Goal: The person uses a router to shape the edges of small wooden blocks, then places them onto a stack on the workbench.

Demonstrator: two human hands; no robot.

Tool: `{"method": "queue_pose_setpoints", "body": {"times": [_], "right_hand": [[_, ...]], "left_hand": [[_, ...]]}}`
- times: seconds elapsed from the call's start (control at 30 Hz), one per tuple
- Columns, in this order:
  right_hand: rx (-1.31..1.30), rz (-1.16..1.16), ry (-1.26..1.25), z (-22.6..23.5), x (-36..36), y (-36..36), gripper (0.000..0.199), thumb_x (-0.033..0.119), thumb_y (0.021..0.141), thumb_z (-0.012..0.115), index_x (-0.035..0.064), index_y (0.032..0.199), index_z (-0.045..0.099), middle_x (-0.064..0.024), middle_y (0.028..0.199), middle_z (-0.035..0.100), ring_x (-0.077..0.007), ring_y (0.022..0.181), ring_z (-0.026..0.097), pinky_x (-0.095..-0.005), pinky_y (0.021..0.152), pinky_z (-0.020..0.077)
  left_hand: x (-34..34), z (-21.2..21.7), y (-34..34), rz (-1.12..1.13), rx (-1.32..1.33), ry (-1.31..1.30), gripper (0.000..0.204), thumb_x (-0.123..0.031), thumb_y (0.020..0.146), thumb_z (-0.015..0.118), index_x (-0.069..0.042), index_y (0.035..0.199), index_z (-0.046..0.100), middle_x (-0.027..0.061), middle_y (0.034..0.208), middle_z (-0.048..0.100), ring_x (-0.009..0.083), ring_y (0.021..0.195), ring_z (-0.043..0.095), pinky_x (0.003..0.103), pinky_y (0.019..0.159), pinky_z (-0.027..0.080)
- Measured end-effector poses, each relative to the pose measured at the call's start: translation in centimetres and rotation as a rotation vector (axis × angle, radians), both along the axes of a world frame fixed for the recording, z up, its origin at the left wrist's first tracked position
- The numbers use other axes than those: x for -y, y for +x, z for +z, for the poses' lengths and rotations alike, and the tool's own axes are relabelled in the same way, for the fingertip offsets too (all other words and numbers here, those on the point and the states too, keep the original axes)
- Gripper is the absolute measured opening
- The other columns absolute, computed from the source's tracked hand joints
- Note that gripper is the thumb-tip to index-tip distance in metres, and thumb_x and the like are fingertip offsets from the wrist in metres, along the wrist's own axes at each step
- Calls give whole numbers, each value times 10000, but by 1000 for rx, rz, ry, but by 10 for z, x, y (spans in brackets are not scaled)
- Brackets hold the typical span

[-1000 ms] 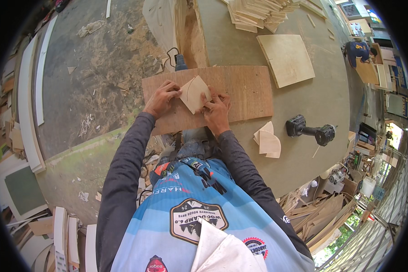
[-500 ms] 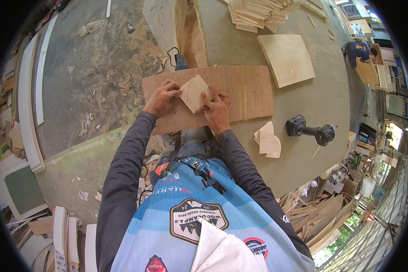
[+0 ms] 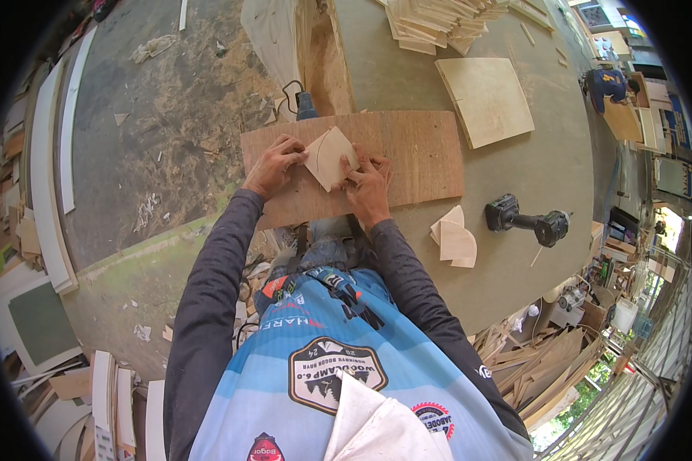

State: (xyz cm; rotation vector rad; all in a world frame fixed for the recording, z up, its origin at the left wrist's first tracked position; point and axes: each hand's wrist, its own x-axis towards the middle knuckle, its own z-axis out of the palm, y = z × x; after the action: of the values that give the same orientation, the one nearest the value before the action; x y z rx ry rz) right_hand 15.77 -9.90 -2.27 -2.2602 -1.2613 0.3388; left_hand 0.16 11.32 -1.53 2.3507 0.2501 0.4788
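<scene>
A small pale plywood piece (image 3: pixel 327 160), with a curved pencil line across it, lies at a slant over a reddish-brown plywood board (image 3: pixel 427 157). My left hand (image 3: pixel 277 164) pinches its left corner with the fingertips. On the opposite side my right hand (image 3: pixel 368 184) grips the piece, its fingers bent over the edge. Just past the board's far edge shows the blue body of a corded power tool (image 3: pixel 307 106); the rest of it is hidden beneath the board.
Right of the board lie small rounded plywood cutoffs (image 3: pixel 457 241), a black cordless drill (image 3: pixel 526 221) and a larger plywood panel (image 3: pixel 487 104). A plywood stack (image 3: pixel 437 24) stands at the far side. Another person (image 3: pixel 609 86) works at far right. Wood scraps (image 3: pixel 550 373) heap at lower right.
</scene>
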Motion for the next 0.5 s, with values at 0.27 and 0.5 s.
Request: {"method": "queue_pose_setpoints", "body": {"times": [0.27,0.5], "right_hand": [[-14,-10,11,4,-1,-1,579,301,769,868,304,1335,746,8,1606,517,-285,1268,420,-441,1137,289],[-27,-23,1,7,-2,-2,586,266,765,875,307,1335,745,6,1602,522,-277,1296,417,-434,1151,276]], "left_hand": [[-1,1,1,1,-6,-13,283,120,800,697,7,1051,763,108,1097,685,301,1098,631,386,916,570],[-2,0,2,-7,8,-4,312,141,794,686,6,1065,760,117,1098,687,309,1080,640,383,893,586]]}}
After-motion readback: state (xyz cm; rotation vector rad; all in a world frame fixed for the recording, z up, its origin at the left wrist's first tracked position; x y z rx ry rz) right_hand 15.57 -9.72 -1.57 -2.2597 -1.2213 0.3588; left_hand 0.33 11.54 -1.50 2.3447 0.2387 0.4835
